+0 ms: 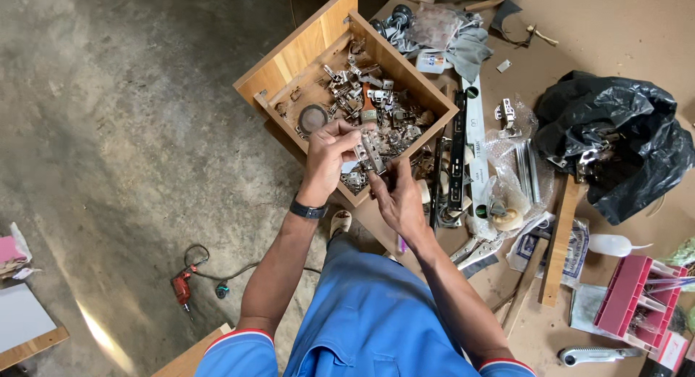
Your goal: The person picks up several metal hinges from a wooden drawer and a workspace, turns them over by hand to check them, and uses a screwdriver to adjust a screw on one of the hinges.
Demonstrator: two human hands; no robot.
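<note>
- My left hand [329, 154] and right hand [394, 196] pinch a metal hinge [371, 152] between fingertips.
- At twelve o'clock, a wooden drawer [304, 47] heaped with hinges.
- At three o'clock, a black plastic bag [615, 131] on the workbench [615, 29].

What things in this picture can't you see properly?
- Head view: the metal hinge is partly covered by the left hand and right hand.
- The black bag hides most of what is inside it.
- The pink box is cut off at the right edge.
- The parts in the wooden drawer are too small to tell apart.
</note>
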